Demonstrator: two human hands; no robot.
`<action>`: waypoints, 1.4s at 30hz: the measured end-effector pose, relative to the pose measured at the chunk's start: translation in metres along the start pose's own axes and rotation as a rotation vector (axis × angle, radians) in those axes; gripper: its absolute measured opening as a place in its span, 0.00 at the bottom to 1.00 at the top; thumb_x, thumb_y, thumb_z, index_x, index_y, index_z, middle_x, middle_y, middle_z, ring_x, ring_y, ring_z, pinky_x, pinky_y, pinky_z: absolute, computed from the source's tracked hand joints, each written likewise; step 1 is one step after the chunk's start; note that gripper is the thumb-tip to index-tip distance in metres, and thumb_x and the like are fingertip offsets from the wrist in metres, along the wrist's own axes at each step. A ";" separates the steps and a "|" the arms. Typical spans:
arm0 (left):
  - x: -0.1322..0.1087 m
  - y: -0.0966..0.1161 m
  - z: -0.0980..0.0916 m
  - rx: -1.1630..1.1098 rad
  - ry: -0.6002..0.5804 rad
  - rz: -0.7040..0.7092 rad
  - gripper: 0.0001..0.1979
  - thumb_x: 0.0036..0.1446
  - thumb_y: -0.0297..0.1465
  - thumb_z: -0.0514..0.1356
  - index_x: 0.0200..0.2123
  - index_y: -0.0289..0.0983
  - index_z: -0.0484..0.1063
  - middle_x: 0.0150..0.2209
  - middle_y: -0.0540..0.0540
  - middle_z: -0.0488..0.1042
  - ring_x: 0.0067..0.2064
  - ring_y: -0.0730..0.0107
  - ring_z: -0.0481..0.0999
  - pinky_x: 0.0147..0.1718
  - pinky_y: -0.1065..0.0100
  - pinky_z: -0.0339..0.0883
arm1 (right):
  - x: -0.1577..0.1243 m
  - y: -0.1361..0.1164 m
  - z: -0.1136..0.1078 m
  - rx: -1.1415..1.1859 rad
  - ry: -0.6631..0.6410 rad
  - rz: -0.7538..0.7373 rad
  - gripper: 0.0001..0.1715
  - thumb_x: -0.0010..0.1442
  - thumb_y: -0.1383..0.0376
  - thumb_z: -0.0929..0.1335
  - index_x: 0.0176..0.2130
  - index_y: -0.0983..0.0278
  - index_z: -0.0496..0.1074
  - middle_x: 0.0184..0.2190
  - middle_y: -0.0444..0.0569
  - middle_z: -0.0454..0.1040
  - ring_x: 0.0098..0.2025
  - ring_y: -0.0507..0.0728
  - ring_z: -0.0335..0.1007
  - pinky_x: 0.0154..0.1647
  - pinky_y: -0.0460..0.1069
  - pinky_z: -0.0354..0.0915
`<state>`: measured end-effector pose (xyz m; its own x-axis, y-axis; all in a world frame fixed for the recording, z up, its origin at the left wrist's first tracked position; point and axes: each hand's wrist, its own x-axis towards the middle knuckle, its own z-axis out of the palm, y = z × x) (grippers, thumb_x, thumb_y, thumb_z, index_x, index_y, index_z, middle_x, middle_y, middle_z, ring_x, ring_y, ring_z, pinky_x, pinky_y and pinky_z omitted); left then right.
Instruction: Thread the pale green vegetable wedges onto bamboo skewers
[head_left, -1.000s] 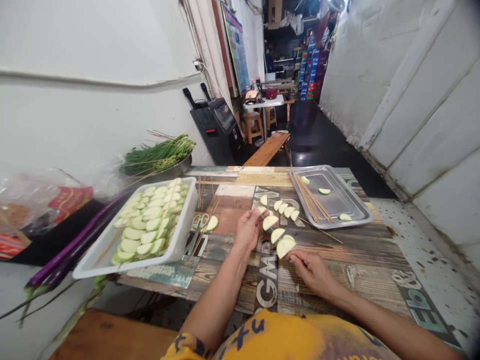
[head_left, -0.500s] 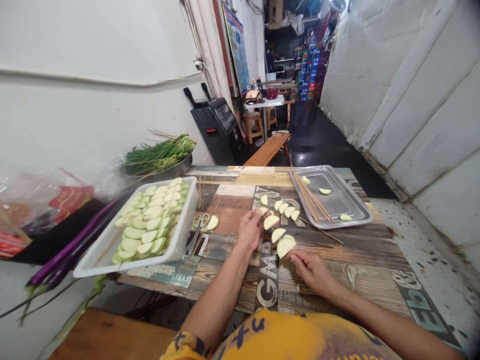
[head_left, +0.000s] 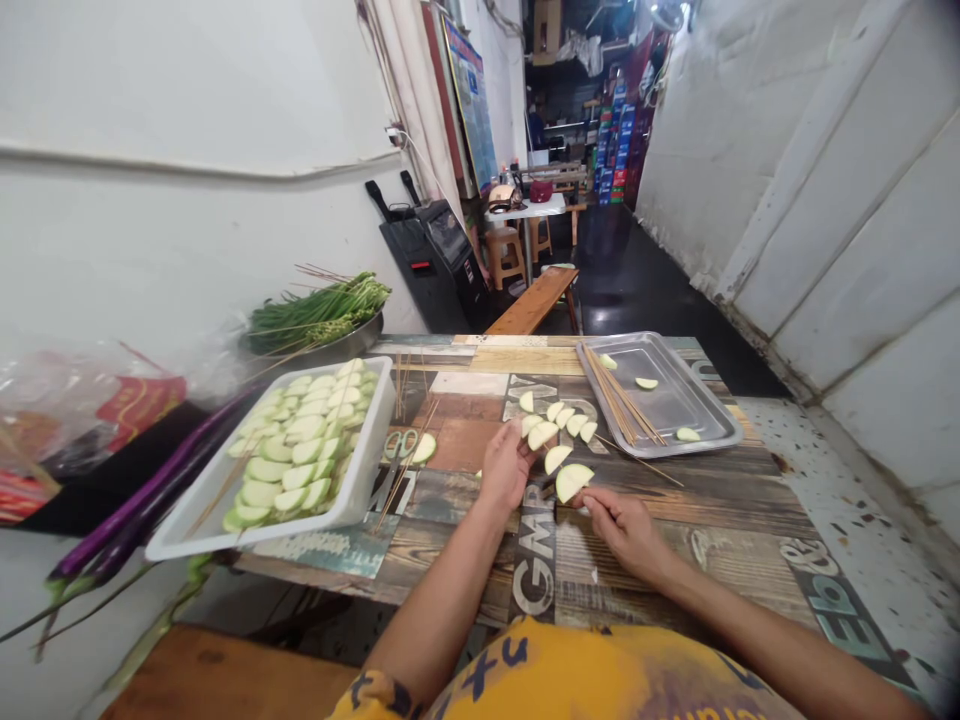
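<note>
My right hand (head_left: 621,522) is closed in a pinch at the lower edge of a half-round vegetable slice (head_left: 574,482), pale inside with a thin green rim. Whether a skewer runs through that slice I cannot make out. With bent fingers, my left hand (head_left: 506,468) grips at another half-round slice (head_left: 542,434); its fingertips are partly hidden. Between the hands lies one more slice (head_left: 557,459). Beyond them several smaller slices (head_left: 576,423) lie in a row on the patterned table (head_left: 465,510).
A white tub (head_left: 382,450) heaped with slices stands left, beside scissors (head_left: 400,445) and purple eggplants (head_left: 127,505). Bamboo skewers (head_left: 622,398) and a few slices lie in a clear tray (head_left: 720,425) at right. Green stalks (head_left: 322,310) fill a metal bowl (head_left: 352,343) behind.
My left hand has shifted slightly right and down, closer to the slices. Two overlapping slices by my right hand now show as one, a little higher. The right hand has barely moved.
</note>
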<state>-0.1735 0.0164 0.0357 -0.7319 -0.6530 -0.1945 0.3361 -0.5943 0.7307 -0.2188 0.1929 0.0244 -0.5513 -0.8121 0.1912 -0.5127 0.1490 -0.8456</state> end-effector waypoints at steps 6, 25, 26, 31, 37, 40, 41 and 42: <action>-0.003 -0.002 0.003 0.015 -0.068 -0.164 0.15 0.52 0.36 0.59 0.40 0.32 0.70 0.37 0.40 0.76 0.36 0.65 0.76 0.39 0.63 0.71 | 0.000 -0.002 0.000 -0.030 0.005 -0.009 0.19 0.62 0.61 0.57 0.33 0.67 0.71 0.21 0.45 0.68 0.23 0.51 0.60 0.26 0.44 0.57; -0.009 -0.004 0.011 -0.175 -0.075 -0.377 0.14 0.57 0.33 0.54 0.41 0.28 0.70 0.39 0.37 0.75 0.43 0.63 0.75 0.44 0.63 0.69 | 0.001 -0.002 0.002 -0.065 -0.037 -0.049 0.17 0.62 0.64 0.56 0.32 0.67 0.70 0.24 0.46 0.70 0.26 0.51 0.64 0.29 0.44 0.57; -0.010 -0.005 0.011 -0.166 -0.068 -0.361 0.14 0.57 0.33 0.54 0.41 0.28 0.70 0.39 0.37 0.75 0.43 0.62 0.75 0.44 0.63 0.69 | 0.001 -0.001 0.002 -0.078 -0.035 -0.047 0.17 0.62 0.64 0.56 0.31 0.67 0.70 0.23 0.46 0.70 0.26 0.51 0.64 0.29 0.44 0.57; -0.013 -0.016 0.010 -0.089 -0.061 -0.259 0.14 0.55 0.34 0.57 0.39 0.29 0.70 0.39 0.37 0.76 0.42 0.61 0.75 0.44 0.61 0.69 | 0.001 -0.001 0.003 -0.109 -0.031 -0.029 0.17 0.62 0.63 0.56 0.32 0.67 0.70 0.24 0.46 0.70 0.26 0.52 0.64 0.29 0.45 0.57; -0.017 -0.018 0.015 -0.044 -0.084 -0.187 0.14 0.54 0.36 0.58 0.39 0.31 0.70 0.39 0.39 0.75 0.41 0.63 0.75 0.43 0.60 0.70 | 0.005 -0.002 0.001 -0.079 -0.008 -0.024 0.18 0.62 0.63 0.56 0.32 0.66 0.71 0.26 0.47 0.72 0.28 0.53 0.67 0.31 0.45 0.59; -0.014 -0.009 0.016 -0.066 -0.060 -0.191 0.16 0.55 0.39 0.56 0.39 0.33 0.69 0.37 0.40 0.76 0.41 0.63 0.75 0.43 0.61 0.70 | 0.004 -0.002 0.000 -0.067 -0.010 -0.027 0.17 0.62 0.64 0.57 0.33 0.66 0.71 0.27 0.48 0.73 0.29 0.53 0.68 0.32 0.45 0.60; -0.012 -0.006 0.015 -0.077 -0.049 -0.202 0.17 0.55 0.41 0.55 0.39 0.33 0.69 0.37 0.40 0.76 0.40 0.63 0.75 0.42 0.62 0.70 | 0.003 -0.003 0.000 -0.068 -0.012 -0.032 0.17 0.62 0.64 0.57 0.33 0.67 0.71 0.27 0.48 0.73 0.29 0.53 0.68 0.32 0.45 0.60; -0.010 -0.003 0.013 -0.088 -0.034 -0.210 0.18 0.55 0.42 0.54 0.38 0.33 0.69 0.37 0.41 0.76 0.40 0.64 0.75 0.41 0.63 0.70 | 0.003 -0.003 0.000 -0.068 -0.018 -0.038 0.17 0.62 0.64 0.57 0.33 0.66 0.71 0.27 0.48 0.73 0.29 0.53 0.67 0.32 0.45 0.59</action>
<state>-0.1748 0.0308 0.0446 -0.8101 -0.4957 -0.3131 0.2240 -0.7551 0.6161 -0.2186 0.1903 0.0275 -0.5194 -0.8276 0.2130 -0.5769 0.1557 -0.8018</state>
